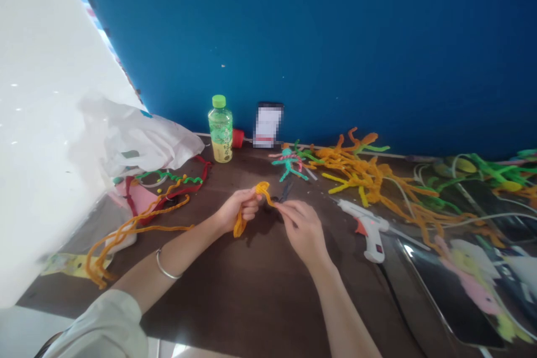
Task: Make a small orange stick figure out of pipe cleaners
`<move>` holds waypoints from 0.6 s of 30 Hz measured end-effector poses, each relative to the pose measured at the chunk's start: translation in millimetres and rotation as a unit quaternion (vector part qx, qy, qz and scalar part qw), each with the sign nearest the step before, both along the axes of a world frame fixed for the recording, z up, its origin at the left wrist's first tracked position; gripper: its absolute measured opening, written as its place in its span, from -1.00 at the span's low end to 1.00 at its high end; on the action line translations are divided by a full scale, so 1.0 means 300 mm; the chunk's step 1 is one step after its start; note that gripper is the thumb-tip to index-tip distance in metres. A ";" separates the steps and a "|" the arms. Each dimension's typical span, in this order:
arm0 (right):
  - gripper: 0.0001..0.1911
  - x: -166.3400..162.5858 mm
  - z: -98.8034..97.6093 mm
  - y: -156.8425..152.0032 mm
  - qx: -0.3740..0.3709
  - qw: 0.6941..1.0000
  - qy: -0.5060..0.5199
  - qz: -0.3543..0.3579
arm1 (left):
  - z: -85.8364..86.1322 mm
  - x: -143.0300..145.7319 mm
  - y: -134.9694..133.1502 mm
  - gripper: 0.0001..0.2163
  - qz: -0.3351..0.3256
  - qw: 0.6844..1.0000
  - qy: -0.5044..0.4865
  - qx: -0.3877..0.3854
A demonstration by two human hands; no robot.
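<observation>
Over the middle of the dark table, my left hand is closed around an orange pipe cleaner piece, with a looped end showing above the thumb and a strand hanging below the fingers. My right hand pinches the free end of the same fuzzy strand between thumb and fingertips, so a short length runs between the two hands. Beyond them lies a small teal and pink pipe cleaner figure. To the right of my right hand a white glue gun with an orange trigger rests on its side.
A green-capped drink bottle stands at the back beside a propped phone. Orange pipe cleaners are heaped at right; more orange strands and a white plastic bag lie left. A black tablet lies front right.
</observation>
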State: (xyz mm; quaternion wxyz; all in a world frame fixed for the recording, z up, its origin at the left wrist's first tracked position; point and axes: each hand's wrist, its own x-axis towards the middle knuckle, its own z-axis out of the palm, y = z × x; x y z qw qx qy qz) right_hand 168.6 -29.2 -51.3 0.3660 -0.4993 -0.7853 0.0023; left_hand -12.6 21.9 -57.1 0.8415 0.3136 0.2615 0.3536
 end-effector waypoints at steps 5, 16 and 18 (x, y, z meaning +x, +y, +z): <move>-0.72 0.005 -0.002 0.000 0.011 1.000 -0.006 -0.007 | 0.011 -0.008 -0.004 -0.79 -0.042 0.999 0.010 -0.026; -0.70 0.002 0.016 -0.006 0.060 0.998 -0.020 -0.030 | 0.023 -0.020 -0.012 -0.76 -0.145 0.989 0.017 -0.023; -0.71 0.003 0.015 -0.005 0.059 0.998 -0.022 -0.026 | 0.038 -0.021 -0.019 -0.75 -0.167 0.985 0.030 -0.013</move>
